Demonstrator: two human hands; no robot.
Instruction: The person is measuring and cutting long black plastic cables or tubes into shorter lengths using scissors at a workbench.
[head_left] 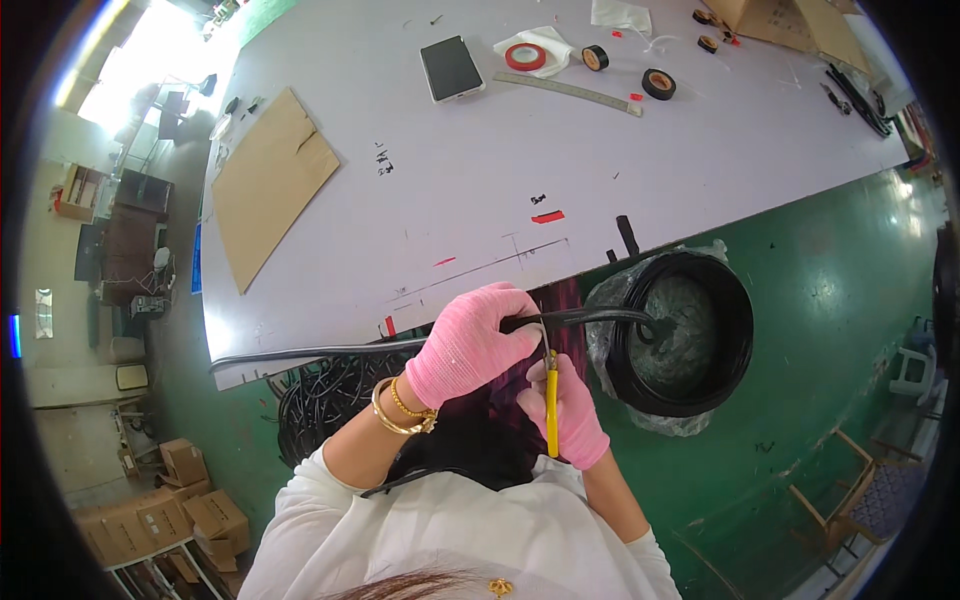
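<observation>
A thick black cable (585,316) runs out of a big black coil (738,340) at my right and through my left hand (470,340). Its other stretch lies along the table's near edge, reaching far to the left. My left hand, in a pink glove, is closed round the cable. Just below and to the right, my right hand (575,415), gloved in pink too, grips yellow-handled pliers (552,410). Their narrow metal jaws point up at the cable beside my left fingers; whether they touch it I cannot tell.
On the white table (470,170) lie a cardboard sheet (275,185), a steel ruler (570,93), a dark rectangular device (452,68) and tape rolls (658,84). Clear plastic (605,290) surrounds the coil. Tangled black cables (320,410) hang below the left edge. A chair (880,500) stands lower right.
</observation>
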